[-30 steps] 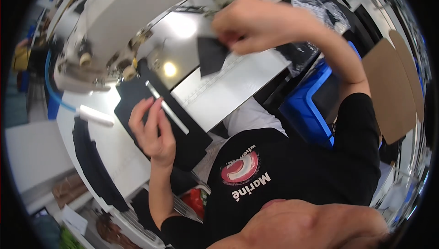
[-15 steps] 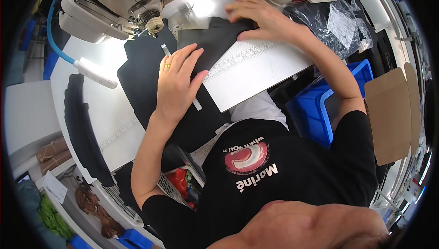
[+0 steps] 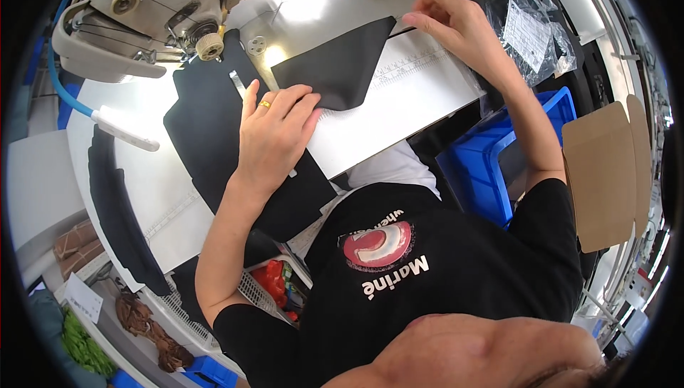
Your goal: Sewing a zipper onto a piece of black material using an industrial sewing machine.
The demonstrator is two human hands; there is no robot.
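My left hand (image 3: 278,131), a ring on one finger, lies with outstretched fingers at the left edge of a smooth black fabric piece (image 3: 338,64). That piece tapers to a corner at the far right. Just beyond this corner is my right hand (image 3: 459,32), its thumb and fingers drawn together; whatever is between them is too small to make out. A larger black fabric panel (image 3: 196,114) spreads under and left of my left hand. A narrow pale strip (image 3: 237,81) crosses it and passes beneath that hand.
A sewing machine head (image 3: 167,10) overhangs the white table (image 3: 399,114). A lamp (image 3: 128,129) on a blue neck stands left, above stacked black strips (image 3: 117,203). Right are a plastic bag (image 3: 559,46), blue bin (image 3: 477,163) and cardboard (image 3: 598,174).
My right hand has moved right, off the corner of the fabric piece, and its fingers have drawn together. My left hand has shifted slightly lower. The view has shifted a little.
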